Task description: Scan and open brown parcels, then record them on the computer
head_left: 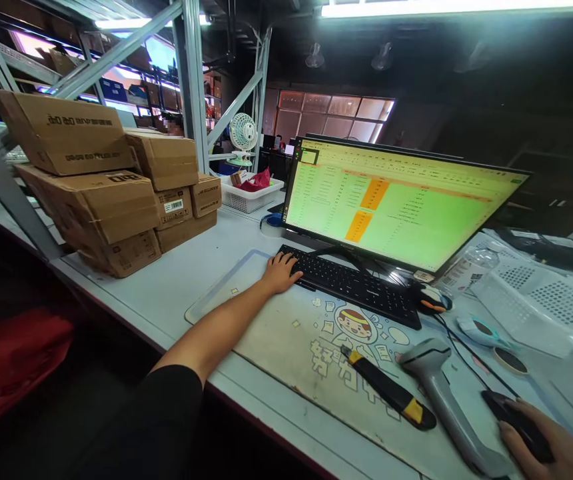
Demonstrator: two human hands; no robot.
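The black keyboard (366, 290) lies under the fingers of the left hand (277, 272), which rest slightly spread on its left end, while the black mouse (521, 427) sits in the right hand (569, 448), whose fingers are closed about its sides. Just left of the right fingers lies a grey barcode scanner (445, 397), and past it a yellow-and-black utility knife (384, 383), both on the printed desk mat (271, 350). Farther out on the white counter (166, 293), a lit monitor (406, 207) stands beyond the left fingers and to their right, with stacked cardboard boxes (99, 203) well off to their left.
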